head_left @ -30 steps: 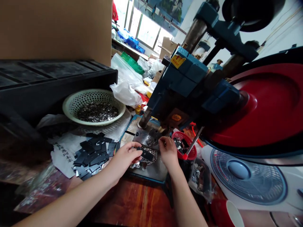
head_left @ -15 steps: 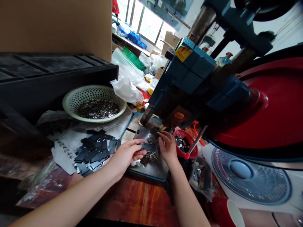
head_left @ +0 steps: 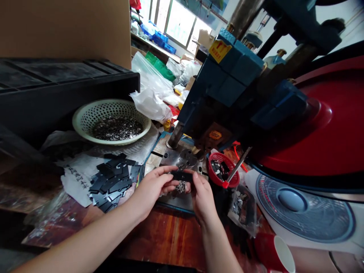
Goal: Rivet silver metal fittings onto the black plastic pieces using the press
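Between my two hands a small black flat plate (head_left: 182, 176) is held level, just in front of the round metal die (head_left: 187, 157) on the press bed. My left hand (head_left: 159, 182) pinches its left end between thumb and fingers. At the other end, my right hand (head_left: 201, 189) grips it with thumb and fingertips. Below the plate lies a small heap of tiny shiny metal parts (head_left: 180, 186), partly hidden by my fingers. A pile of similar black plates (head_left: 113, 180) spreads over paper to the left.
The blue press (head_left: 224, 76) rises over the die, with a big red wheel (head_left: 335, 121) at right. A pale basket (head_left: 82, 131) of small metal pieces stands at left. To the right are a red basket (head_left: 235, 181), a fan (head_left: 304, 204) and a red cup (head_left: 264, 248).
My right hand has come down from the die to the plate's right end. The plate has turned and moved slightly nearer the right hand; both hands now hold it.
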A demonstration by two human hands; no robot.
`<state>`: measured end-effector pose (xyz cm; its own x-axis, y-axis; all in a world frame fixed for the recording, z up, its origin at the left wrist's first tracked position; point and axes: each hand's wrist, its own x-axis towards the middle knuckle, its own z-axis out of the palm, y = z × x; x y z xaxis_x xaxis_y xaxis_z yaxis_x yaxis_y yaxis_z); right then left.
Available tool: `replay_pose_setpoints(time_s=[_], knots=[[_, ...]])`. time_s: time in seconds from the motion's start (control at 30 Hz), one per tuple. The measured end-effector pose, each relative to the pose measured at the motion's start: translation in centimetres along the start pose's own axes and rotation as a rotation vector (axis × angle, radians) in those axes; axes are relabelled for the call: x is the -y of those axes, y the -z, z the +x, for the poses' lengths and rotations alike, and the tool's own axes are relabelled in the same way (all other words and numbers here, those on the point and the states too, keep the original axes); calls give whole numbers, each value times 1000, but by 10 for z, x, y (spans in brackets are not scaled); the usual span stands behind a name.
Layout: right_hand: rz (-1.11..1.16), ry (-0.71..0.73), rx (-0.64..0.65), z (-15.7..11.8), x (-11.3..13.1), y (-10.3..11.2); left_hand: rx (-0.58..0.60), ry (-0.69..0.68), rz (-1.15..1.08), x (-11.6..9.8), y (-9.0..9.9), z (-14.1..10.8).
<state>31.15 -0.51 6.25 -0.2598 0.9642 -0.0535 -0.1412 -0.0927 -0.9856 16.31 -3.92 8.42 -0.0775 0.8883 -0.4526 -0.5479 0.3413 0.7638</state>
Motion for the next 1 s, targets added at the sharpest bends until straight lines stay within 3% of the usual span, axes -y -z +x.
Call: replay_pose_setpoints(time_s=[0.07, 0.23, 0.4, 0.53, 0.63, 0.7, 0.77, 0.87, 1.0], knots=[[-29, -5, -9, -1, 1, 0, -3, -4, 12, 1, -1, -1], [-354, 32, -139, 1, 2, -1, 31, -122, 148, 5, -4, -3], [-288, -56, -119, -8, 2, 5, 67, -147, 243, 14, -3, -2], [-365, -119, -204, -36, -3, 49, 129, -253, 445, 20, 21, -1], [-523, -142, -460, -59, -15, 100, 23, -433, 784, 17, 54, 2], [-686, -92, -574, -70, -24, 127, -40, -551, 1014, 13, 75, 4], [-906, 34, -618, -77, -32, 139, -47, -645, 1181, 10, 91, 4], [-1093, 185, -549, -79, -41, 123, -28, -720, 1337, 8, 106, 3], [-1027, 253, -326, -78, -48, 75, -95, -698, 1502, 2, 127, 1]])
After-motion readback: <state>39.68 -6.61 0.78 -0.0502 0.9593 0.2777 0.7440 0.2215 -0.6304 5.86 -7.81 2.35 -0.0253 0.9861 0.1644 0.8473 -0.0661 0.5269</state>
